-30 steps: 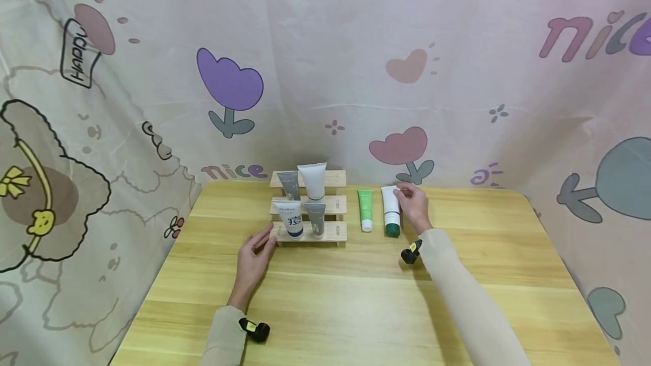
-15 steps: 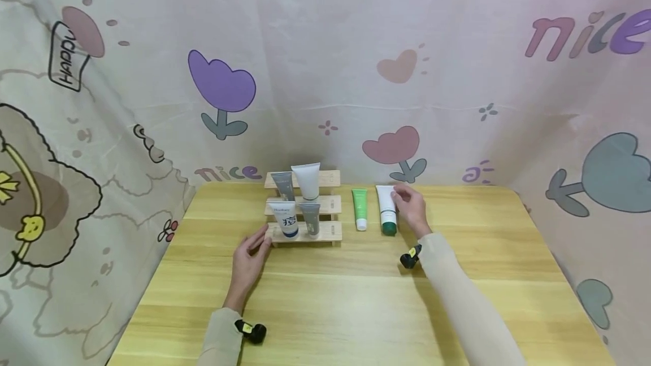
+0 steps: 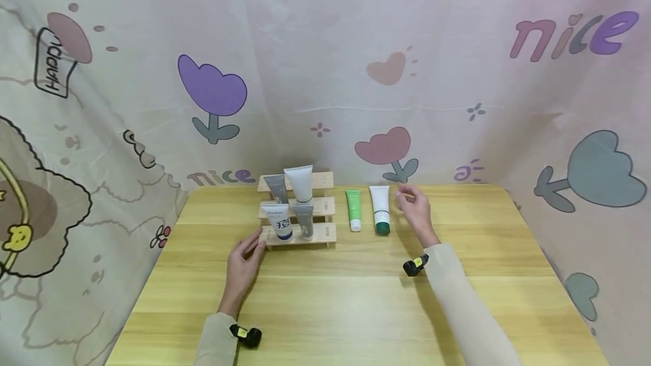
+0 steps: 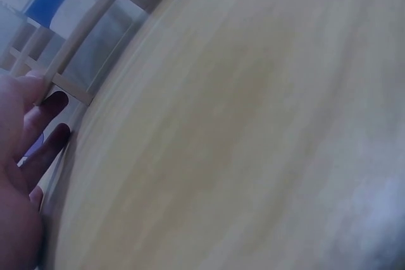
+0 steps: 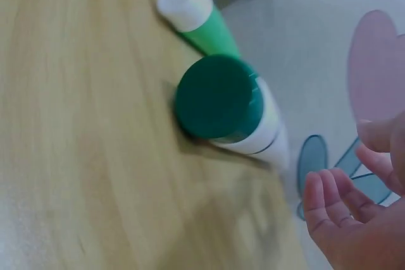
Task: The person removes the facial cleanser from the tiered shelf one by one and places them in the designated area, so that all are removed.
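A small three-step wooden rack (image 3: 323, 234) stands at the back of the table. My left hand (image 3: 243, 264) holds the left end of its lowest step, thumb and fingers at the board's edge in the left wrist view. Two tubes, a white tube with a blue cap (image 3: 278, 220) and a small grey tube (image 3: 305, 221), stand on that step. Behind them are a grey tube (image 3: 276, 187) and a larger white tube (image 3: 300, 183). My right hand (image 3: 414, 210), fingers loosely bent and holding nothing, is just right of a white tube with a green cap (image 3: 380, 202).
A green tube with a white cap (image 3: 354, 208) lies between the rack and the green-capped tube. A printed curtain (image 3: 325, 72) hangs right behind the wooden table (image 3: 346, 309) and along its sides.
My right hand has let go of the green-capped white tube and moved slightly right of it. The left hand stays at the rack. The head view has turned a little to the right.
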Demonstrator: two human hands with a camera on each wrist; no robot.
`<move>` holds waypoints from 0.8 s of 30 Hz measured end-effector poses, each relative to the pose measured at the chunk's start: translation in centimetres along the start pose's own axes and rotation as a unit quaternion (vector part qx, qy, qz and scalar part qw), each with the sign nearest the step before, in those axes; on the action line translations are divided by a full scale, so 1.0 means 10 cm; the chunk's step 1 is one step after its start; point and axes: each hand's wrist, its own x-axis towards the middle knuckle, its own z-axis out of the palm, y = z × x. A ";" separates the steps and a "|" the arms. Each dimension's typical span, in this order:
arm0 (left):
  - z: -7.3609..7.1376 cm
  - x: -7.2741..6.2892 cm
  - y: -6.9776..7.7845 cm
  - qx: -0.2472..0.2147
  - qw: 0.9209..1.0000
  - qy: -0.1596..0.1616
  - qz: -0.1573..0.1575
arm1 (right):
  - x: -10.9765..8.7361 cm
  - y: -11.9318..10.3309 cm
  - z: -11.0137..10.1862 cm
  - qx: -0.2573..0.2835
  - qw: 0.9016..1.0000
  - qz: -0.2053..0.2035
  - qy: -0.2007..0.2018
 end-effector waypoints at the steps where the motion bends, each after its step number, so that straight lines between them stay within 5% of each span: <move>1: -0.01 -0.01 0.00 0.002 1.000 0.001 -0.002 | -0.02 -0.03 0.00 0.005 1.000 -0.004 -0.002; 14: -0.02 0.04 -0.01 0.005 1.000 0.010 0.002 | -0.42 -0.71 0.05 0.052 0.996 -0.057 -0.055; 24: 0.01 0.02 0.01 0.000 1.000 0.008 0.011 | -0.50 -0.70 0.13 0.073 0.994 -0.068 -0.046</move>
